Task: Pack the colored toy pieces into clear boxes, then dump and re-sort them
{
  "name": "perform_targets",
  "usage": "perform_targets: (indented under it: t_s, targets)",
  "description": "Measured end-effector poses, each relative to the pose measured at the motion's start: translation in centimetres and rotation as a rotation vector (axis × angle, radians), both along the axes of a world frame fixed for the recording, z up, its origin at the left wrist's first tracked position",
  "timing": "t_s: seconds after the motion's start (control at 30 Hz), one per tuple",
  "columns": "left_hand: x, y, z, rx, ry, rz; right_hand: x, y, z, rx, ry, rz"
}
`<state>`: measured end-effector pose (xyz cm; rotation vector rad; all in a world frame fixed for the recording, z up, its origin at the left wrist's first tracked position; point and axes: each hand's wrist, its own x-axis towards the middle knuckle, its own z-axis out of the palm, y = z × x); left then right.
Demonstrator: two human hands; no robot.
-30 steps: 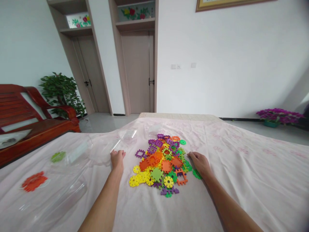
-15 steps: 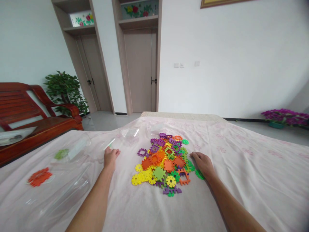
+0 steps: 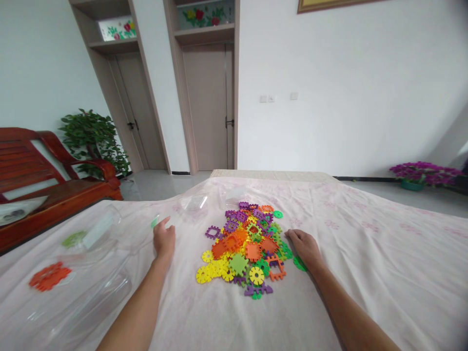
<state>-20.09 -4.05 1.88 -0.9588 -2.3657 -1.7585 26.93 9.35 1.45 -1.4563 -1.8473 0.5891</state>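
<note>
My left hand (image 3: 164, 239) is at the right edge of a clear plastic container, thumb and forefinger apart. A small green piece (image 3: 155, 221) shows just beyond its fingertips; whether they touch cannot be seen. My right hand (image 3: 304, 249) rests on the cloth right of the pile, fingers stretched loosely toward it and nothing visible in them. Between the hands lies a heap of plastic interlocking pieces: purple squares (image 3: 231, 225), orange squares (image 3: 253, 251), yellow notched discs (image 3: 256, 275) and a light green square (image 3: 238, 264). A green disc (image 3: 300, 263) lies beside my right wrist.
Clear containers stand on the left: one with light green pieces (image 3: 74, 239), one with orange-red pieces (image 3: 50, 276), and a clear one (image 3: 195, 202) farther back. A pinkish cloth (image 3: 369, 273) covers the table. A wooden bench (image 3: 69, 180) stands beyond its left edge.
My left hand has opened at the fingertips and shifted slightly left; the green piece now shows apart from most of the hand. The view has turned slightly. My right hand stays beside the heap.
</note>
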Motion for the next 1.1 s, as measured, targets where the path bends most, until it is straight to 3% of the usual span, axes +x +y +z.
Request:
perform_targets:
  t_s: [0.2, 0.47, 0.63, 0.93, 1.1]
  targets:
    - [3.0, 3.4, 1.5, -0.261, 0.330, -0.130, 0.0, 0.0, 0.0, 0.014, -0.010, 0.000]
    - [2.1, 5.7, 2.0, -0.483, 0.522, -0.185, 0.0, -0.1, 0.2, 0.025, -0.016, -0.003]
    - [1.2, 5.0, 2.0, -0.517, 0.578, -0.167, 0.1, 0.0, 0.1, 0.012, -0.011, 0.000]
    - [-3.1, 2.4, 1.6, -0.541, 0.516, 0.026, 0.1, 0.1, -0.1, 0.004, 0.004, -0.001]
    - [-1.1, 1.9, 1.6, -0.395, 0.473, 0.149, 0.0, -0.1, 0.0, 0.013, 0.004, -0.004]
